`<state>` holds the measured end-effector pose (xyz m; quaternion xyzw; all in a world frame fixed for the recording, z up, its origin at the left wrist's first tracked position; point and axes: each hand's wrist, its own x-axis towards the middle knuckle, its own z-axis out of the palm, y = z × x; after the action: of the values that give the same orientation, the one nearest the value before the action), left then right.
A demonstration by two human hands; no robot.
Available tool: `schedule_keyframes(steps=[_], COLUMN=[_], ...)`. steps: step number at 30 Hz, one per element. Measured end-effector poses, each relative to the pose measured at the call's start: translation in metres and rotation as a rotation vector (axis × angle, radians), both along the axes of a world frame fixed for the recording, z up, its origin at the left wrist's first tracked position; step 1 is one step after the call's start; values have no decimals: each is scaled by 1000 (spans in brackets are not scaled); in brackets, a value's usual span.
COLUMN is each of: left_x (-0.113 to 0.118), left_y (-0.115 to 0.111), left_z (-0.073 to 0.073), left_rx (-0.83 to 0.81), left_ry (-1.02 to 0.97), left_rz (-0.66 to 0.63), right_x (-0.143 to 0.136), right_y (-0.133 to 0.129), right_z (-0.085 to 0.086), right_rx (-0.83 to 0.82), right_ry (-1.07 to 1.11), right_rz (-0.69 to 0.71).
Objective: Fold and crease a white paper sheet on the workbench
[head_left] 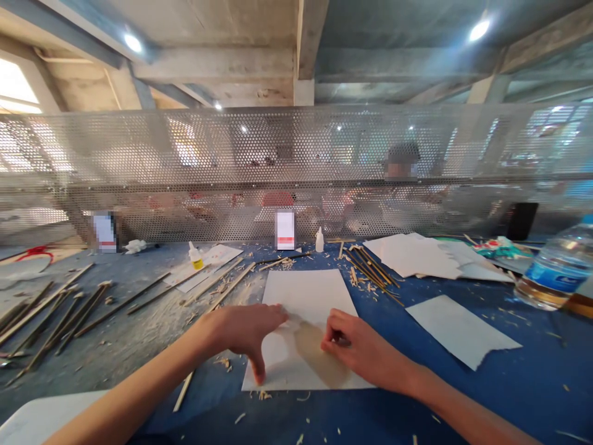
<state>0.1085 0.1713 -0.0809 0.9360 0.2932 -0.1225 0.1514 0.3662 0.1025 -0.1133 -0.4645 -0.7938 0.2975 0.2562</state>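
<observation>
Clear bottle (pixel 553 275), blue-labelled: well right of the white sheet (pixel 301 289); contents indistinct. Yellow-labelled bottle (pixel 195 256): beyond sheet's far-left corner. White bottle (pixel 319 241): beyond its far edge. Sheet: on desk (pixel 361 420), beneath the left hand (pixel 243 330), splayed, and the right hand (pixel 352 346), fingers curled, any held item indiscernible. Long axis: pointing toward the perforated screen (pixel 259 139).

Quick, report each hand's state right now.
Left hand: open, spread over the white sheet.
Right hand: closed, curled over the same sheet; whether it holds anything cannot be told.
</observation>
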Motion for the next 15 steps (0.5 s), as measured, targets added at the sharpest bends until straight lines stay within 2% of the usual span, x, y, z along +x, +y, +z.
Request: schedule_keyframes(steps=[4,8,12,15], left_x=[1,0,-1,-2], left_y=[-2,-2,-1,-2], left_z=[3,1,-1,0], left_rx=[11,8,11,22], left_ry=[17,0,-1,-14], left_rz=[4,-5,-3,-12], right_x=[0,1,3,3], right_y=[1,2,3,3], right_z=[0,0,1,2], right_rx=[50,5,47,-6], right_ry=[-7,4,1,6], right_rz=[-77,-7,-70,-2])
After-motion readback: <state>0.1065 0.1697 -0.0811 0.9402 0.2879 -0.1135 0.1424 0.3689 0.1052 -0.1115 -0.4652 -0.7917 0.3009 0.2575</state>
